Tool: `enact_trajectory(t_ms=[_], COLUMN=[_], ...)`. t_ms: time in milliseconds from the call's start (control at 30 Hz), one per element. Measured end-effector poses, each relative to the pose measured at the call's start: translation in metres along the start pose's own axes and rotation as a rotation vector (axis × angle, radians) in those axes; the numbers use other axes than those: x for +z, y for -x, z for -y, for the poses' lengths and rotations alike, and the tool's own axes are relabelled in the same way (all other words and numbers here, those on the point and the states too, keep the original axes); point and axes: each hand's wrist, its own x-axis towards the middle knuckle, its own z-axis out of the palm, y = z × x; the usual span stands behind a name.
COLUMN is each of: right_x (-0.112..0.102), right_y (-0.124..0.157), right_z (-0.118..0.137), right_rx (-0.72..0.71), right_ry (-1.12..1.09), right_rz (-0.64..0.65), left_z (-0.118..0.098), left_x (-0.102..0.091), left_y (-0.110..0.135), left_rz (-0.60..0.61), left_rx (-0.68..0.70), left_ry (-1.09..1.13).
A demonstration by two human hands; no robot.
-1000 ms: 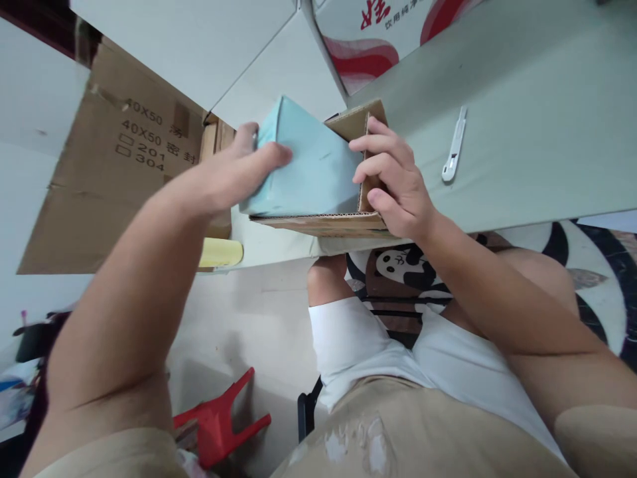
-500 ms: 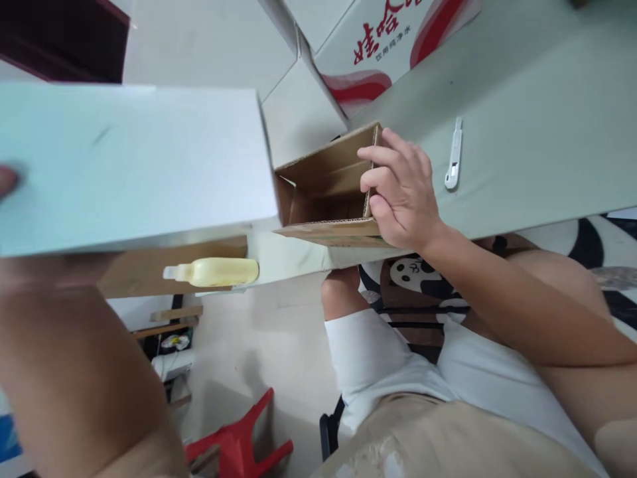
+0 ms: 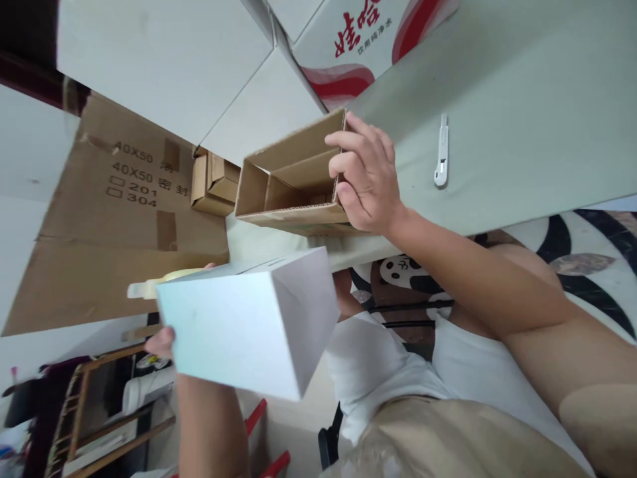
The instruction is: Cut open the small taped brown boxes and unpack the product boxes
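A white box (image 3: 223, 325) is tilted in the air in front of the table, with my left hand (image 3: 160, 342) closed round its far end. Only the thumb and a fingertip of that hand show; the box covers the rest. An open-topped cardboard box (image 3: 293, 218) stands at the table's edge, and part of its inside is visible. My right hand (image 3: 368, 176) grips its right rim, fingers over the top edge. To the right of this hand a white utility knife (image 3: 442, 153) lies on the table.
Behind the cardboard box stand white cartons (image 3: 263, 106) and a red-printed water carton (image 3: 358, 46). Small brown boxes (image 3: 213, 189) and a large printed cardboard sheet or carton (image 3: 119, 219) are at left. A yellow bottle (image 3: 172, 277) is partly hidden. Red stool legs (image 3: 273, 465) show below.
My left hand has brought the white box down and rightward, turning it so an end face shows. The view has shifted left; my right hand stays on the cardboard box's rim.
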Motion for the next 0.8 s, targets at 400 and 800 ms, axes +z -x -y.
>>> enact_trajectory(t_ms=[400,800], right_x=[0.004,-0.066], right_y=[-0.032,0.023], right_z=[-0.026,0.071], right_rx=[-0.277,0.021], right_ry=[-0.06,-0.396], right_rz=[0.113,0.121], left_z=[0.097,0.1], left_x=[0.002,0.029], left_y=[-0.008,0.005], left_rz=[0.377,0.743], left_rx=[-0.193,-0.047], left_ry=[0.207,0.429])
